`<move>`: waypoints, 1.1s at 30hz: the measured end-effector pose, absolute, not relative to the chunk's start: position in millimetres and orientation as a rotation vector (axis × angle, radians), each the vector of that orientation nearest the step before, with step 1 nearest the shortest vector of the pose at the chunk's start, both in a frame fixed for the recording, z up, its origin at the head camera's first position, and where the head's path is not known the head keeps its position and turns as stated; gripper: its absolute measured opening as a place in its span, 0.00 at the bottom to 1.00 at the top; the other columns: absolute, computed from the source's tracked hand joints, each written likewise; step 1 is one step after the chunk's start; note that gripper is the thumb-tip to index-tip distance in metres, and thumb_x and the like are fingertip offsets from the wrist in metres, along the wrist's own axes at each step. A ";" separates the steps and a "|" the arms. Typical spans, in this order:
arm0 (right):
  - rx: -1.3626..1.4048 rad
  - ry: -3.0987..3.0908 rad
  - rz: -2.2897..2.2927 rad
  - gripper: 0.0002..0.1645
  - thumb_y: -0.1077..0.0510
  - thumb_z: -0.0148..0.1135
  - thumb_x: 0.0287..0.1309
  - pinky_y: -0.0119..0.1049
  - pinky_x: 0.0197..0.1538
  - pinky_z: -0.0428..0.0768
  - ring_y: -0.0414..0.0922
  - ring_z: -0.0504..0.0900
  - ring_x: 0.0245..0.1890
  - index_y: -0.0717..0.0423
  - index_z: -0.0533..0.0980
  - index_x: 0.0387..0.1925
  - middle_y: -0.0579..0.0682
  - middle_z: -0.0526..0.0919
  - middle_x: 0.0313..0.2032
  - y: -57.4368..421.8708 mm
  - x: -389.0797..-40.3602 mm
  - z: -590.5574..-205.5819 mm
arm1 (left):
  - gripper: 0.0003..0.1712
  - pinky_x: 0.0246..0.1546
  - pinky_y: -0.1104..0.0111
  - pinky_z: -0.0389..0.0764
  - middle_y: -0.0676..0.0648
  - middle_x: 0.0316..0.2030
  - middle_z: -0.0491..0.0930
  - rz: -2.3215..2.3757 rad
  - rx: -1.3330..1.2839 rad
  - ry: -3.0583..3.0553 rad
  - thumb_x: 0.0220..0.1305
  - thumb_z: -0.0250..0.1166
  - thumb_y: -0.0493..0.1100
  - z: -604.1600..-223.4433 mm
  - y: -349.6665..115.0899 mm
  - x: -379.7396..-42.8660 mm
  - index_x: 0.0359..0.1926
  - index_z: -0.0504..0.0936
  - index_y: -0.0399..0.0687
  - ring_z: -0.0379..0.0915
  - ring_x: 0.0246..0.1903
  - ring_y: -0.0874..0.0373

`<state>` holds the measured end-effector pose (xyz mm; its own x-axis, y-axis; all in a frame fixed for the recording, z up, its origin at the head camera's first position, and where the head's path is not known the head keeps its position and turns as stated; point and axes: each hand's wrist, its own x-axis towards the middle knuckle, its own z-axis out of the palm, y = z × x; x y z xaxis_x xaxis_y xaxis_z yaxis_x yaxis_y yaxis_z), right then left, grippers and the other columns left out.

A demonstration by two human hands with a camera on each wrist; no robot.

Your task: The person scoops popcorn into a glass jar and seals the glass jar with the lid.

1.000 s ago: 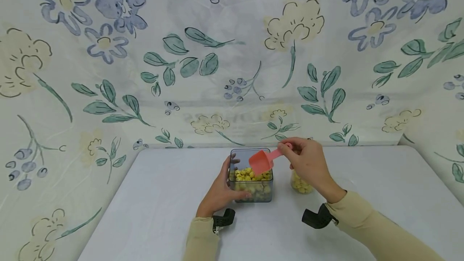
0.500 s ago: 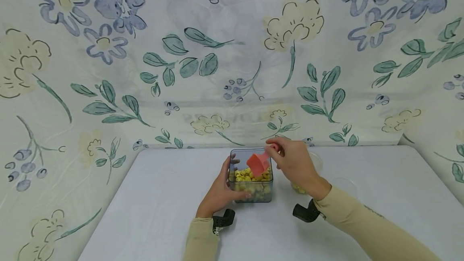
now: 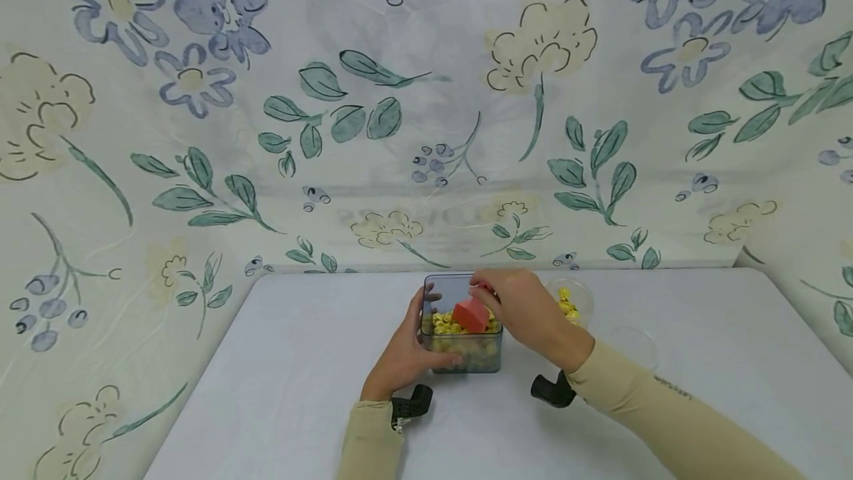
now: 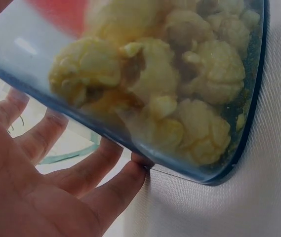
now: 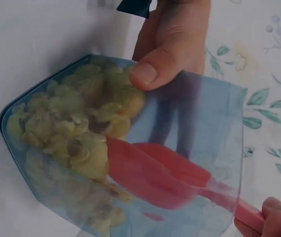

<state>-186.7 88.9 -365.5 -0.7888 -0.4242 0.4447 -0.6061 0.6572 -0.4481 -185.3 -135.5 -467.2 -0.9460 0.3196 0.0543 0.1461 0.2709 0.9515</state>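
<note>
A clear bluish square container (image 3: pixel 481 352), partly filled with yellow popcorn (image 3: pixel 445 324), stands upright on the white table. My left hand (image 3: pixel 400 354) grips it from the left, thumb across the front wall and fingers along the far side; the left wrist view shows the fingertips (image 4: pixel 111 148) against the wall. In my right hand (image 3: pixel 533 310), a pink scoop (image 3: pixel 470 315) is pinched by its handle, reaching down inside the container. Through the wall in the right wrist view, the bowl of the scoop (image 5: pixel 147 175) meets the popcorn (image 5: pixel 88 153).
Partly behind my right hand stands a clear round jar (image 3: pixel 587 296) with some yellow popcorn in it. A clear round lid (image 3: pixel 636 347) lies to its right under the sleeve. A flower-printed cloth (image 3: pixel 426 169) hangs behind the white table (image 3: pixel 280 376).
My right hand has moved left and lowered the scoop into the container, its bowl tipping downward. More of the jar shows behind that hand now. The left hand and container have stayed put.
</note>
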 end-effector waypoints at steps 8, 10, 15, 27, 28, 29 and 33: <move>0.672 -2.644 1.128 0.05 0.62 0.66 0.65 0.30 0.24 0.74 0.35 0.71 0.16 0.61 0.84 0.37 0.47 0.80 0.21 94.9 -189.5 -374.7 | 0.70 0.67 0.44 0.64 0.51 0.74 0.59 1.743 0.437 2.395 0.46 0.83 0.47 -467.4 -135.0 -185.1 0.80 0.44 0.61 0.55 0.72 0.50; 0.602 -2.630 1.210 0.06 0.62 0.66 0.65 0.31 0.23 0.73 0.35 0.72 0.14 0.62 0.85 0.38 0.49 0.80 0.21 97.0 -189.4 -377.8 | 0.70 0.65 0.44 0.66 0.52 0.74 0.59 1.740 0.426 2.399 0.46 0.83 0.47 -467.9 -135.0 -185.1 0.80 0.44 0.61 0.56 0.71 0.49; 0.521 -2.560 1.243 0.06 0.62 0.68 0.63 0.31 0.22 0.72 0.35 0.72 0.13 0.62 0.85 0.37 0.49 0.80 0.19 96.8 -187.4 -382.1 | 0.70 0.64 0.45 0.68 0.53 0.74 0.59 1.739 0.416 2.400 0.47 0.83 0.47 -468.5 -135.1 -185.3 0.80 0.44 0.63 0.58 0.70 0.49; 0.380 -2.558 1.371 0.06 0.62 0.68 0.63 0.31 0.18 0.64 0.43 0.77 0.13 0.62 0.86 0.36 0.47 0.79 0.17 97.5 -183.5 -382.5 | 0.70 0.64 0.46 0.67 0.49 0.74 0.58 1.761 0.433 2.383 0.46 0.83 0.46 -467.9 -135.0 -185.6 0.80 0.43 0.63 0.57 0.71 0.47; 0.355 -2.565 1.400 0.06 0.61 0.68 0.63 0.31 0.17 0.63 0.43 0.77 0.13 0.62 0.86 0.36 0.46 0.79 0.16 99.3 -183.6 -382.3 | 0.70 0.64 0.46 0.67 0.51 0.74 0.58 1.763 0.432 2.381 0.46 0.83 0.46 -468.1 -135.0 -185.7 0.80 0.43 0.64 0.57 0.71 0.47; 0.336 -2.569 1.419 0.07 0.61 0.67 0.64 0.31 0.17 0.61 0.43 0.78 0.13 0.62 0.86 0.37 0.45 0.78 0.16 100.8 -183.7 -382.1 | 0.70 0.64 0.46 0.67 0.52 0.74 0.58 1.760 0.430 2.383 0.46 0.83 0.46 -467.9 -135.0 -185.5 0.80 0.43 0.64 0.57 0.71 0.47; 0.284 -2.532 1.448 0.08 0.61 0.68 0.64 0.31 0.17 0.61 0.41 0.76 0.12 0.63 0.86 0.36 0.46 0.79 0.16 100.4 -182.9 -383.3 | 0.70 0.65 0.45 0.67 0.54 0.73 0.59 1.749 0.420 2.393 0.45 0.83 0.46 -468.1 -135.1 -185.4 0.80 0.44 0.65 0.56 0.71 0.49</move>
<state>-182.9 100.4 -383.3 -0.9594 -0.0622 0.2752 -0.2687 0.4987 -0.8241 -185.4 -135.1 -468.1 -0.9500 0.3090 0.0449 0.1367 0.2823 0.9495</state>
